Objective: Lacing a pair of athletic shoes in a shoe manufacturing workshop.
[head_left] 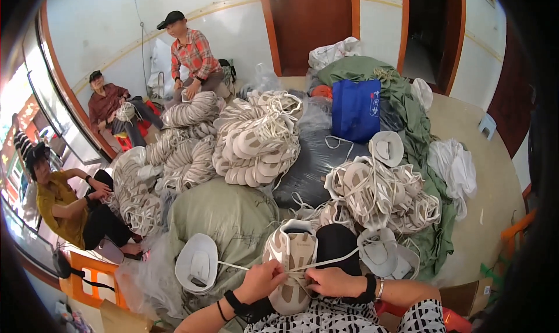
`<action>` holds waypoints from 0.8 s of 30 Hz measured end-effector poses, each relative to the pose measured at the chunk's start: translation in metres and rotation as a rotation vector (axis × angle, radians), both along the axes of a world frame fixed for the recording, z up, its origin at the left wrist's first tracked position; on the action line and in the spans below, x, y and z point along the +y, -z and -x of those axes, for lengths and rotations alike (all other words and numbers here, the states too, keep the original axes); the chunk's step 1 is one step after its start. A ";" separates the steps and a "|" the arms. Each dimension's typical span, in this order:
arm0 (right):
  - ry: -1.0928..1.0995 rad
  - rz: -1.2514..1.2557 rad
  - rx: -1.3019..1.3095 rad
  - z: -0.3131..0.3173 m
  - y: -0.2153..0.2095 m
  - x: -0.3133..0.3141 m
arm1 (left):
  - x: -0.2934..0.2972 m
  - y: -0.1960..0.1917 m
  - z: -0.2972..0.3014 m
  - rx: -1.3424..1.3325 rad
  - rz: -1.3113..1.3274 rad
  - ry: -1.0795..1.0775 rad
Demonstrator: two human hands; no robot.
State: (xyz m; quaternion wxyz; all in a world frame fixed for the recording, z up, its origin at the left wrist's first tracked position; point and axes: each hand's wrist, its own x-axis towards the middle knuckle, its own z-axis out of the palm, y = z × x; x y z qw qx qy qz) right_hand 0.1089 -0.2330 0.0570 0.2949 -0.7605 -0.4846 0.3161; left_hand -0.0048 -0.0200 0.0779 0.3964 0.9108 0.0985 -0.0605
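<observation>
A beige and white shoe upper (303,250) sits in my lap, its toe end toward me. My left hand (263,280) is closed in a pinch on a cream shoelace at the left side of the upper. From the right, my right hand (333,282) pinches the lace too, fingers close to the lacing. The lace crosses over the front of the upper, with one free length stretching left and another running up to the right. A black rounded form (338,248) lies just beyond my right hand.
A white upper piece (197,264) rests on a green sack (224,216) at left. Piled laced uppers (256,138) stand ahead, more (378,187) at right. A blue bag (356,110) sits on dark plastic. Several people sit at left and back; an orange stool (93,277) stands lower left.
</observation>
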 end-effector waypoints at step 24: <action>-0.019 -0.339 -0.322 -0.069 -0.080 0.028 | 0.090 0.013 0.346 -0.970 -0.496 -1.859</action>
